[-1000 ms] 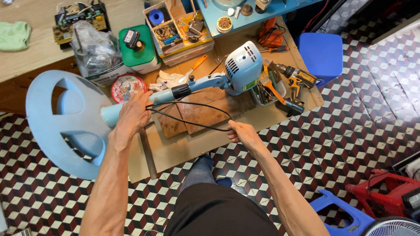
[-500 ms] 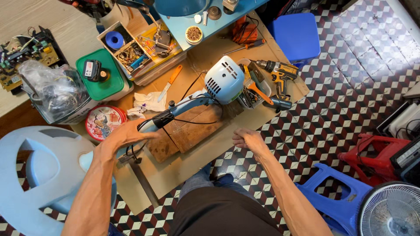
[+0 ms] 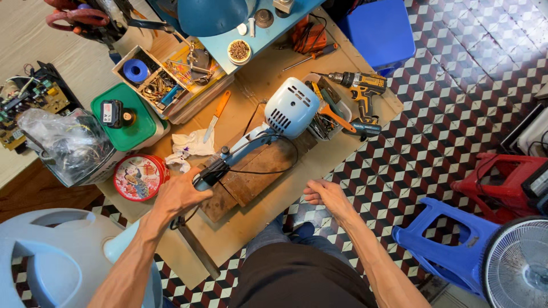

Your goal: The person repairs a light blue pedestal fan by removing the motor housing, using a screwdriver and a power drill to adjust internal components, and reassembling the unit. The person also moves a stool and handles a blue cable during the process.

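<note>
Toward the far left, a compartmented wooden tray holds screws, small parts and a blue tape roll; a small round tin holds screws. Beneath lies a brown board worktop over checkered floor tiles. Diagonally across it lies the pale blue fan motor and neck, motor far right, stem near left. Left hand grips the stem; right hand hovers open, empty.

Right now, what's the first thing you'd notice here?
The pale blue fan motor lying mid-table, its stem held by the left hand. The right hand hovers open and empty at the table's near edge. Past the motor lies a yellow drill; a red round tin sits left.
</note>
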